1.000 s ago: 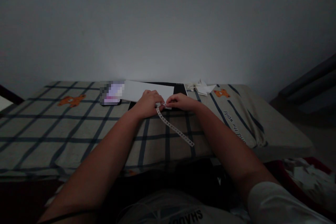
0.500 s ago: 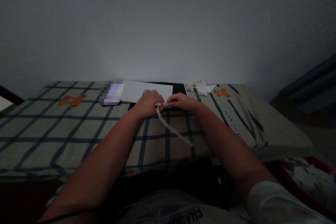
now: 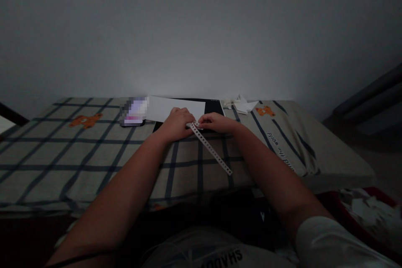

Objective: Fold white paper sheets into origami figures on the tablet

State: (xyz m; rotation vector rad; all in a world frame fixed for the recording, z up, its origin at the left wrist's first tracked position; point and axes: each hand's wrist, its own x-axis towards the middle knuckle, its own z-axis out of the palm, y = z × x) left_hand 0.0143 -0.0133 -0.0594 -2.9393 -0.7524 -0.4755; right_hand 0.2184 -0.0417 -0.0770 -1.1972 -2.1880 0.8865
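A pale grey plaster wall [image 3: 201,29] fills the upper half of the view. Below it lies a low table under a beige cloth with a dark blue check and orange bear prints [image 3: 94,155], which spans most of the width and drapes down at its right end. On the far middle of the cloth rests a flat black board [image 3: 214,106], and a white rectangular sheet of paper [image 3: 163,109] lies across the board's left part. Just left of the sheet sits a small dark device with a blurred lit screen [image 3: 133,112]. To the right of the board, near the table's far edge, is a little heap of white folded paper pieces [image 3: 240,104]. At the lower right, off the table, a dark red container holding white paper scraps [image 3: 367,209] shows dimly.

Both bare forearms reach forward over the cloth, and the hands meet at the near edge of the black board. The left hand [image 3: 176,123] is curled, knuckles up, its fingers closed together on the upper end of a long narrow white paper strip punched with a row of small holes [image 3: 212,150]. The right hand [image 3: 216,122] pinches the same end from the other side, thumb and fingers pressed together, so the two hands nearly touch. From that pinch the strip runs straight and taut, slanting down and to the right over the checked cloth, with its free end lying near the table's front edge.
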